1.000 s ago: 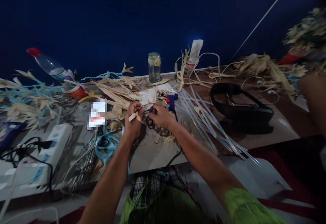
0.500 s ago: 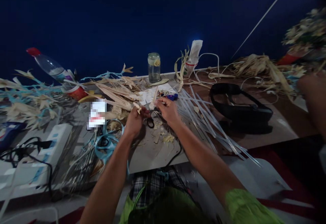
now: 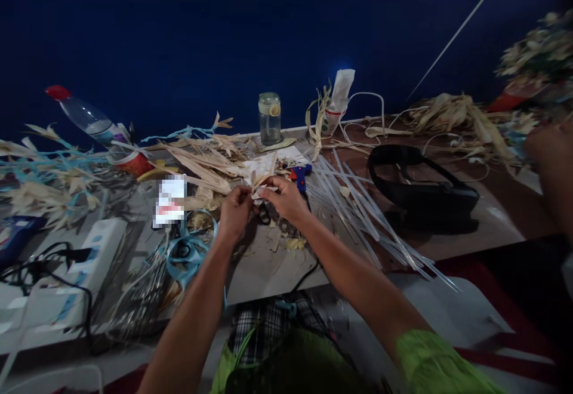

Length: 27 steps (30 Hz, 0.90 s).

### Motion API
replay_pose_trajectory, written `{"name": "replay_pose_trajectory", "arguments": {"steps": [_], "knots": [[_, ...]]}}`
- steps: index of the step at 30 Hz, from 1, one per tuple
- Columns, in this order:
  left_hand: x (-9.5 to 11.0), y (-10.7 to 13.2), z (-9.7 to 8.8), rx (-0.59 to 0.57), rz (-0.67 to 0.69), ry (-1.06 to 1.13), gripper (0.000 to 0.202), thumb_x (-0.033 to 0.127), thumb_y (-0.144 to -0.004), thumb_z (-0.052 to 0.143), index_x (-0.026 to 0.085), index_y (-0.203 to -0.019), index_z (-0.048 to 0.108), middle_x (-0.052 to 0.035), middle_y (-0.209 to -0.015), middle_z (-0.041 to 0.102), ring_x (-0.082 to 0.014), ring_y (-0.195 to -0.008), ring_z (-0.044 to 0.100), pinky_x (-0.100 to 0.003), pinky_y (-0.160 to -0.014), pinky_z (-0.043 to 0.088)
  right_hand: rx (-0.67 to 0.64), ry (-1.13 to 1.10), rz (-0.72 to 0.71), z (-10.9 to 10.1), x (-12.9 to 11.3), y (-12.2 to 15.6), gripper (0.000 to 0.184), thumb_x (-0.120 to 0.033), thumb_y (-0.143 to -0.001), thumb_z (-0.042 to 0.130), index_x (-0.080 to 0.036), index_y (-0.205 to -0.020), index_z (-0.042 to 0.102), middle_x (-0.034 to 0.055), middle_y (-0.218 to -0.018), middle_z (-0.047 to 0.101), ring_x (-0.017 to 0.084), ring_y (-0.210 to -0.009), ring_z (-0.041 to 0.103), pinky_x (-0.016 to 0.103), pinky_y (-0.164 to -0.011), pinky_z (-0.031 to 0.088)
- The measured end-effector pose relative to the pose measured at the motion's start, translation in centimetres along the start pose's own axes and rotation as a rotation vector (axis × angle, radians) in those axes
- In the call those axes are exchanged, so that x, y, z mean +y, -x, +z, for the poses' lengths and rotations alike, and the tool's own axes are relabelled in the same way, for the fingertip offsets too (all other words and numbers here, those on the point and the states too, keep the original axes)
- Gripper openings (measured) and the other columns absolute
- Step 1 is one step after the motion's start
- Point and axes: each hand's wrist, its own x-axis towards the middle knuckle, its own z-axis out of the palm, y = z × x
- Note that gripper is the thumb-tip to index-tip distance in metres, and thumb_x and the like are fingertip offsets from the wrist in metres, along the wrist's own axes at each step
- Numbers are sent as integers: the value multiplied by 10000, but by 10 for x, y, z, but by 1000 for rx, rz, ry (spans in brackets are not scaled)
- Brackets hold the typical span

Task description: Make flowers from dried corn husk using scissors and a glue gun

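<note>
My left hand (image 3: pixel 234 211) and my right hand (image 3: pixel 286 199) meet over the middle of the table, both pinched on a small pale piece of dried husk (image 3: pixel 259 180) held between them. Black-handled scissors (image 3: pixel 264 212) lie on the table just under the hands. A blue glue gun (image 3: pixel 300 175) rests right behind my right hand, its black cord running off the front edge. Husk scraps (image 3: pixel 293 243) lie below my wrists.
Long clear glue sticks (image 3: pixel 358 209) fan out to the right, beside a black strap bag (image 3: pixel 425 194). A glass jar (image 3: pixel 270 118) stands at the back. Dried husks (image 3: pixel 201 161), blue ribbon (image 3: pixel 185 256), a power strip (image 3: pixel 96 256) and a tilted bottle (image 3: pixel 87 116) fill the left. Another person's arm (image 3: pixel 553 167) is at right.
My right hand let go of the scissors, which now lie on the table, then picked up a husk piece; both hands now hold it together slightly farther back.
</note>
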Motion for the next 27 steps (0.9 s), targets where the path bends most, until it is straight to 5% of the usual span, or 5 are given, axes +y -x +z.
{"name": "replay_pose_trajectory", "arguments": {"steps": [7, 15, 22, 27], "knots": [[2, 3, 2, -130, 12, 41, 173, 259, -653, 658, 160, -777, 588, 5, -617, 615, -89, -467, 519, -208, -472, 393, 30, -37, 30, -1, 5, -3, 216, -346, -687, 578, -150, -768, 624, 15, -749, 625, 132, -700, 580, 246, -661, 473], [1, 2, -4, -298, -125, 248, 234, 296, -679, 659, 151, -832, 558, 12, -625, 611, -72, -453, 506, -203, -484, 396, -49, -42, 37, -5, 9, -4, 203, -331, -683, 592, -157, -781, 629, -7, -698, 606, 87, -551, 527, 214, -562, 437], [-4, -2, -3, -129, -3, 168, 221, 295, -684, 654, 156, -813, 540, 50, -532, 560, -75, -433, 501, -202, -479, 374, -68, -113, 77, -4, 4, -2, 265, -368, -665, 640, -162, -830, 625, -7, -691, 617, 103, -604, 551, 219, -594, 424], [-2, 0, 0, -113, 36, 89, 213, 263, -672, 658, 152, -810, 542, 33, -568, 595, -108, -491, 565, -229, -534, 422, 30, -66, 74, -6, 3, -4, 220, -362, -654, 634, -155, -726, 627, -25, -598, 544, 77, -508, 444, 209, -512, 352]]}}
